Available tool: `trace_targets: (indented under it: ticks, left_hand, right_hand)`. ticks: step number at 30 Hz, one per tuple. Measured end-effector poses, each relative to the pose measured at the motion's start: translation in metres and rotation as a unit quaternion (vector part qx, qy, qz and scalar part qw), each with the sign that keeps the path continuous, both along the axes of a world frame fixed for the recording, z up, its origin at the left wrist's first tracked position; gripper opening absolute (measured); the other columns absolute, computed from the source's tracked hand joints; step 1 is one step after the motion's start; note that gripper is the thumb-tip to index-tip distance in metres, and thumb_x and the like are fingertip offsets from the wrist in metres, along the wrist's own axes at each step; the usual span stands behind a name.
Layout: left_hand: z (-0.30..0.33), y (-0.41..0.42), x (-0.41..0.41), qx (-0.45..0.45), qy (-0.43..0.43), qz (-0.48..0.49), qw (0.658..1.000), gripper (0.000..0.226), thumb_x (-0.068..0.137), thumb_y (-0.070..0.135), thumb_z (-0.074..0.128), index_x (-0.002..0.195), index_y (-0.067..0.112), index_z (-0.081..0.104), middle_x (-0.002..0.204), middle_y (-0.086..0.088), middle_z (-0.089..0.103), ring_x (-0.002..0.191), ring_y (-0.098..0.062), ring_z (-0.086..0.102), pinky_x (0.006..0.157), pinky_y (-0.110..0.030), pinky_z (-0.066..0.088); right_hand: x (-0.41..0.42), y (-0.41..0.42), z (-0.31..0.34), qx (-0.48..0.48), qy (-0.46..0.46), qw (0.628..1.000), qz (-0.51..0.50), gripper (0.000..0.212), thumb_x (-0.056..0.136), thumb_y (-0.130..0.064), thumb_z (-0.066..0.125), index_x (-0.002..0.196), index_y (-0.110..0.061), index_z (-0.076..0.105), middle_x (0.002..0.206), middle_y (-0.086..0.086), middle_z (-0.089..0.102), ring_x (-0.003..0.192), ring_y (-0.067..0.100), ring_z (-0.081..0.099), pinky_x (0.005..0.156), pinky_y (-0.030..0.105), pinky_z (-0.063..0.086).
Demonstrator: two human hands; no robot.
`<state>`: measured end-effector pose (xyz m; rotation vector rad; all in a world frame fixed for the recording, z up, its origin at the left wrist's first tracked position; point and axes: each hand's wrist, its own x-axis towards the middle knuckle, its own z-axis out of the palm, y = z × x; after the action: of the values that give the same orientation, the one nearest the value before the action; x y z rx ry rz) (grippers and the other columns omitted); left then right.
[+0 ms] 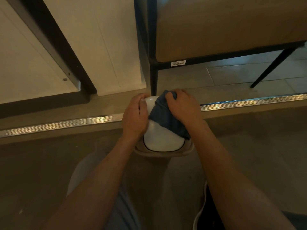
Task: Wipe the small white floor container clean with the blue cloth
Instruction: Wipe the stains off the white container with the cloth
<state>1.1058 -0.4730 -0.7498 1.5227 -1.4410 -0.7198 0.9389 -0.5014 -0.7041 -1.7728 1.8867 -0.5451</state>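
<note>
- White and glossy, the container (162, 138) sits low on the floor (249, 146), just in front of a step edged with a ribbed metal strip (249, 102); its rounded top has a thin dark line near the rim, and a beige base (159, 153) shows beneath it.
- The blue cloth (166, 115) is draped over the right and far part of the container, bunched and touching its surface.
- The right hand (182, 107) lies on the cloth with its fingers (171, 97) curled into the fabric, gripping it and pressing it against the container.
- The left hand (135, 118) is wrapped round the container's left side, fingers bent round the far edge and thumb lying on top, holding it.
- Both bare forearms reach in from the bottom of the view.
- Beyond the step stands a tan cushioned seat (224, 30) on a black metal frame, with a barcode label (178, 63) on its lower bar.
- To the left are pale panels (99, 39) divided by a dark bar.
- A white cable (201, 208) curves by the right forearm.
</note>
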Motion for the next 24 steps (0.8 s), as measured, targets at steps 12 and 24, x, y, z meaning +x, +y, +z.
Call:
trace_targets:
  ticks: [12,24]
  left_hand:
    - [0.003,0.004,-0.002,0.001,0.006,0.011,1.0,0.037,0.107,0.036,0.033,0.13,0.023,0.06,0.121,0.007,0.061,0.106,-0.009,0.059,0.094,-0.037,0.054]
    - [0.007,0.004,-0.003,-0.029,-0.036,-0.01,0.999,0.036,0.106,0.039,0.036,0.124,0.022,0.061,0.117,0.002,0.064,0.106,-0.013,0.06,0.095,-0.04,0.051]
  right_hand:
    - [0.011,0.058,-0.037,-0.184,0.011,0.977,-0.105,0.054,0.099,-0.054,0.032,0.144,-0.025,0.043,0.147,0.001,0.047,0.13,0.023,0.046,0.101,0.033,0.04]
    - [0.016,-0.023,-0.008,0.017,0.13,0.991,0.018,0.052,0.093,-0.054,0.023,0.097,-0.017,0.06,0.095,0.007,0.061,0.092,0.029,0.059,0.084,0.043,0.047]
